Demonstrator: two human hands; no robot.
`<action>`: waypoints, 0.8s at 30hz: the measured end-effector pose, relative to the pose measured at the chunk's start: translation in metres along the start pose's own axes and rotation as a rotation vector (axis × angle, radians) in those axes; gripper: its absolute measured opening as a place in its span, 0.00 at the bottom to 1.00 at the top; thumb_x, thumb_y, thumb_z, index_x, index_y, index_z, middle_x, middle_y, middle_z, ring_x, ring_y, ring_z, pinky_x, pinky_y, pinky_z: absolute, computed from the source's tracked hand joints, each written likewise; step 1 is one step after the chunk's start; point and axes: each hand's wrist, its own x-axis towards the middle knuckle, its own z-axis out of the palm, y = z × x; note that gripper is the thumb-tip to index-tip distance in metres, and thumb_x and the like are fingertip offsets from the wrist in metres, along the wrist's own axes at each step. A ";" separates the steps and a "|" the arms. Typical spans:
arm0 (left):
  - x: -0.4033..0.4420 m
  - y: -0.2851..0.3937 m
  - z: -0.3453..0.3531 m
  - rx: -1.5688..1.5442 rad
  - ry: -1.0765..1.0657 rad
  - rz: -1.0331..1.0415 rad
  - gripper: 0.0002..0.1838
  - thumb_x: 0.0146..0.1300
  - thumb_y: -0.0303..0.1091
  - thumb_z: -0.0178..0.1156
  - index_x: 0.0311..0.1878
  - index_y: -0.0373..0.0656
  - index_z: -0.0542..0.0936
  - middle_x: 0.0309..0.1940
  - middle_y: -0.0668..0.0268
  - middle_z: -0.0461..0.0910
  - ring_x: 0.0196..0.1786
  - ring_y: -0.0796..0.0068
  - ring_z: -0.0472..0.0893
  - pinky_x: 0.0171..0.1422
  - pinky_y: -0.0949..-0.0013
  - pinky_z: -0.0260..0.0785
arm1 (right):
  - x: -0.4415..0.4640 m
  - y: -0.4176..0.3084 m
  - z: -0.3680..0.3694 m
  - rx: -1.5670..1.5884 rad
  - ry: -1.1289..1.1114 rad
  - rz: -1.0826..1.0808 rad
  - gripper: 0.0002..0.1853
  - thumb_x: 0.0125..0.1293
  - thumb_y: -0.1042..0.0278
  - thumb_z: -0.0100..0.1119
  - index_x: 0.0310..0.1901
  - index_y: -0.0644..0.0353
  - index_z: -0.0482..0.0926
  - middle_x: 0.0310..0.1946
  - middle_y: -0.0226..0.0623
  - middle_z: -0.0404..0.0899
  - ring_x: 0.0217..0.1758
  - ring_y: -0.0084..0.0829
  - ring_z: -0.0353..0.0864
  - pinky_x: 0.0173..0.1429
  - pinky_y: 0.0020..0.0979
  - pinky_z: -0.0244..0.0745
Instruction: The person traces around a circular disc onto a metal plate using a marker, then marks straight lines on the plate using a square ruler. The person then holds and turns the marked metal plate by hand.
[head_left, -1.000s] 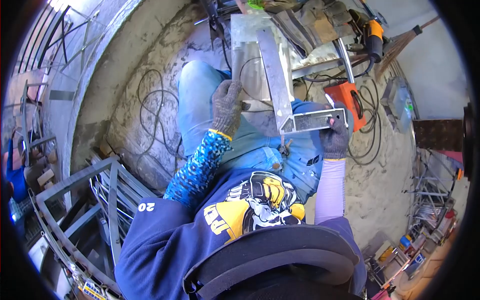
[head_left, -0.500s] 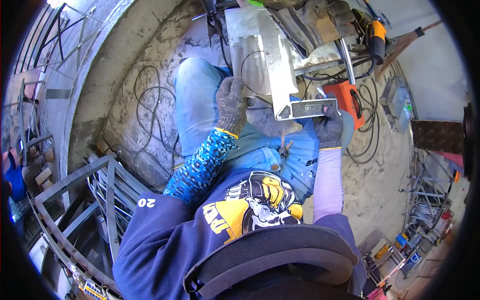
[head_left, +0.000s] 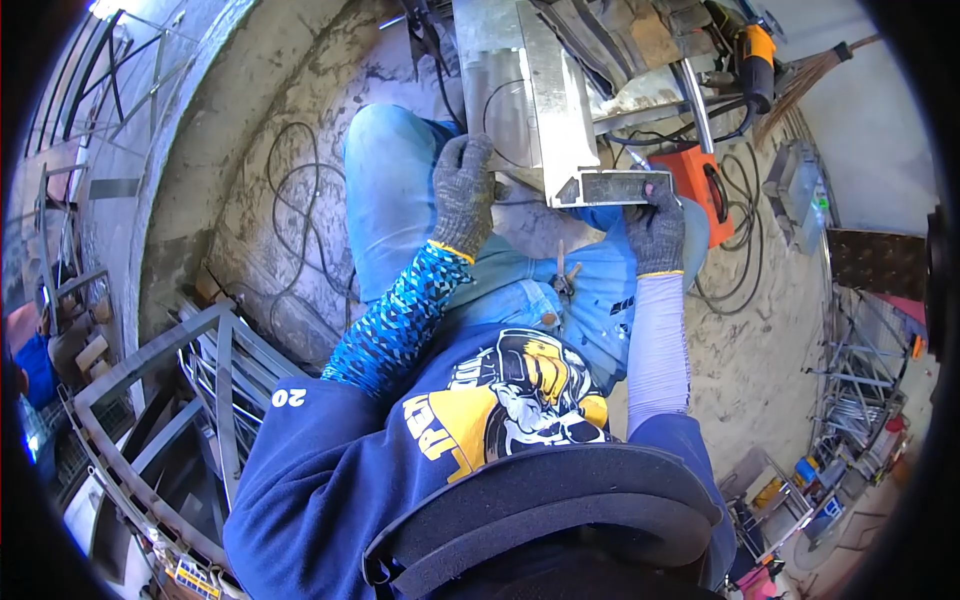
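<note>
My right hand (head_left: 656,228), in a dark knit glove, is closed around the right end of a short metal channel piece (head_left: 612,188). Its left end meets the near end of a long, bright metal bar (head_left: 565,120), roughly at a right angle. A thin, pale pointed thing (head_left: 637,158) shows just above the right fingers. My left hand (head_left: 464,195), also gloved, has its fingers curled together beside the lower left corner of a flat metal sheet (head_left: 490,70); whatever they hold is hidden. The bar lies over the sheet.
An orange-red machine (head_left: 700,190) with coiled cables stands to the right. A yellow-and-black power tool (head_left: 756,65) sits beside worn strips of material (head_left: 610,45). Metal frames (head_left: 150,400) lean at lower left. My jeans-clad knee (head_left: 385,170) is bent beside the left hand.
The channel piece and right hand appear slightly higher in view, as do the sheet and bar. The left hand has shifted up slightly and keeps its curled shape. The right hand keeps its hold.
</note>
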 end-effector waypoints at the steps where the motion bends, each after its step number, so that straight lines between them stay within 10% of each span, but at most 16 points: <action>1: -0.005 -0.005 -0.003 0.000 0.005 -0.005 0.13 0.70 0.33 0.57 0.55 0.42 0.76 0.38 0.65 0.74 0.35 0.75 0.77 0.30 0.75 0.75 | 0.000 0.000 -0.002 -0.013 -0.001 -0.005 0.21 0.61 0.83 0.57 0.57 0.68 0.73 0.50 0.50 0.80 0.52 0.43 0.85 0.55 0.42 0.88; 9: -0.035 -0.038 0.027 0.391 -0.533 -0.144 0.23 0.66 0.43 0.66 0.57 0.38 0.76 0.40 0.65 0.79 0.29 0.79 0.77 0.27 0.74 0.72 | -0.003 0.005 0.000 -0.069 0.034 -0.054 0.20 0.61 0.81 0.58 0.56 0.67 0.74 0.51 0.50 0.81 0.53 0.44 0.85 0.55 0.41 0.88; 18: 0.004 -0.088 0.039 0.302 -0.468 0.160 0.15 0.72 0.28 0.53 0.59 0.44 0.80 0.48 0.49 0.78 0.37 0.62 0.84 0.35 0.65 0.80 | -0.017 -0.002 0.026 -0.339 0.143 -0.164 0.23 0.59 0.80 0.59 0.58 0.65 0.73 0.53 0.48 0.80 0.56 0.42 0.83 0.58 0.39 0.84; 24: -0.021 -0.051 0.049 -0.228 -0.348 -0.178 0.15 0.71 0.41 0.63 0.50 0.39 0.80 0.40 0.67 0.82 0.37 0.74 0.81 0.36 0.69 0.74 | -0.045 -0.015 0.066 -1.150 0.091 -0.564 0.25 0.56 0.76 0.68 0.57 0.63 0.75 0.60 0.46 0.76 0.58 0.39 0.80 0.63 0.38 0.77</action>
